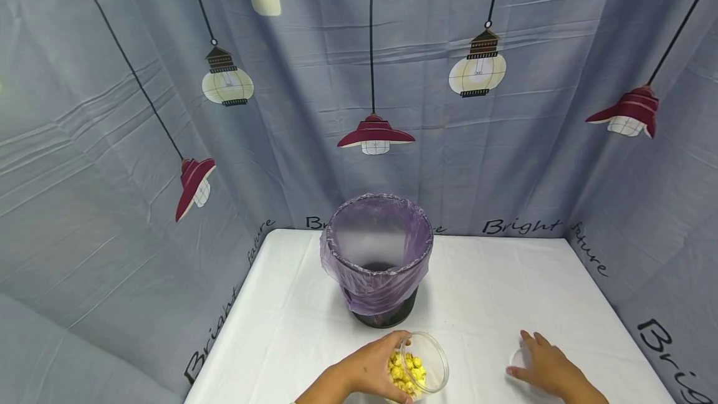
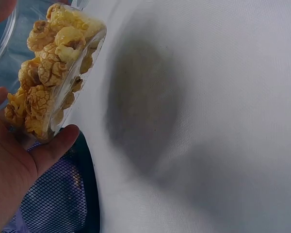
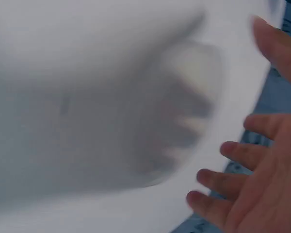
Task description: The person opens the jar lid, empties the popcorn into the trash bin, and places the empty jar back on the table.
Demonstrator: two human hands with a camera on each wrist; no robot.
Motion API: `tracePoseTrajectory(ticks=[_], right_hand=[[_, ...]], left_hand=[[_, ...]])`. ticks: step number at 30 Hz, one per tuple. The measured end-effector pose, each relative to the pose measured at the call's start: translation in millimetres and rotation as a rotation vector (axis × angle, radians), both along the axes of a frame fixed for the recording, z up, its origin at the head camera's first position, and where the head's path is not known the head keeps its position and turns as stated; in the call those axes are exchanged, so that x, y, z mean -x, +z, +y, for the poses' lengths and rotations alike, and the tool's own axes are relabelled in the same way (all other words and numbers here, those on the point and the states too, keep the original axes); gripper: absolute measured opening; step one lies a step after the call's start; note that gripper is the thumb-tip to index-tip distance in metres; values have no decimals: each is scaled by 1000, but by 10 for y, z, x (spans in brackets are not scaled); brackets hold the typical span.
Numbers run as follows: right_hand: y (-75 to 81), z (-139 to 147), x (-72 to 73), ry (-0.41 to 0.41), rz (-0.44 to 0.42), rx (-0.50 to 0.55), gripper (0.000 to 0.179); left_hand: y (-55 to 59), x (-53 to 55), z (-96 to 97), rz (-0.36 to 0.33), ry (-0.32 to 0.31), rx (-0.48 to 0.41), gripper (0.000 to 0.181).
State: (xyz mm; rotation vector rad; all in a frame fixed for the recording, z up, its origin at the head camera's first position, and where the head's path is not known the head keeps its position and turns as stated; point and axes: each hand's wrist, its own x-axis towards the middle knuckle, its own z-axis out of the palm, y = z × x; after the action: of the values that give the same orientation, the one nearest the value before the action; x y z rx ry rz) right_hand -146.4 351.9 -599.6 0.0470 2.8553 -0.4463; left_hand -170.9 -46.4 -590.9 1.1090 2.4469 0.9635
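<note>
My left hand (image 1: 373,363) grips a clear plastic tub (image 1: 437,363) of yellow popcorn (image 2: 51,63), thumb and fingers spread around its side. The tub is tilted, its round mouth facing right in the head view, and the popcorn lies toward its base. In the left wrist view it hangs above the table, with a shadow below. My right hand (image 1: 546,366) hovers over a clear round lid (image 3: 199,73) that lies flat on the white cloth. Its fingers are spread and hold nothing. From the head camera, the hand covers much of the lid.
Beyond the tub, a dark mesh bin (image 1: 401,313) with a purple liner (image 1: 381,288) stands on the white-covered table (image 1: 482,292). Grey-blue curtains (image 1: 303,80) printed with lamps and lettering enclose the back and sides.
</note>
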Motion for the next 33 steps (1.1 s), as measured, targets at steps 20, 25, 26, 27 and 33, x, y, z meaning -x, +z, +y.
tracePoseTrajectory(ticks=[20, 25, 26, 27, 33], right_hand=[[1569, -1443, 1230, 233, 350, 275, 92], [1509, -1485, 1316, 241, 353, 304, 94], [1505, -1490, 1322, 247, 360, 312, 94], [1505, -1496, 1329, 252, 366, 319, 93], [1507, -1526, 1334, 273, 363, 356, 85]], left_hand=[[-8, -100, -207, -69, 109, -26, 107], [36, -99, -254, -45, 121, 3, 108], [45, -95, -263, -44, 125, 7, 108], [53, -90, -273, -43, 131, 12, 109], [81, -109, -357, -90, 169, -9, 108]])
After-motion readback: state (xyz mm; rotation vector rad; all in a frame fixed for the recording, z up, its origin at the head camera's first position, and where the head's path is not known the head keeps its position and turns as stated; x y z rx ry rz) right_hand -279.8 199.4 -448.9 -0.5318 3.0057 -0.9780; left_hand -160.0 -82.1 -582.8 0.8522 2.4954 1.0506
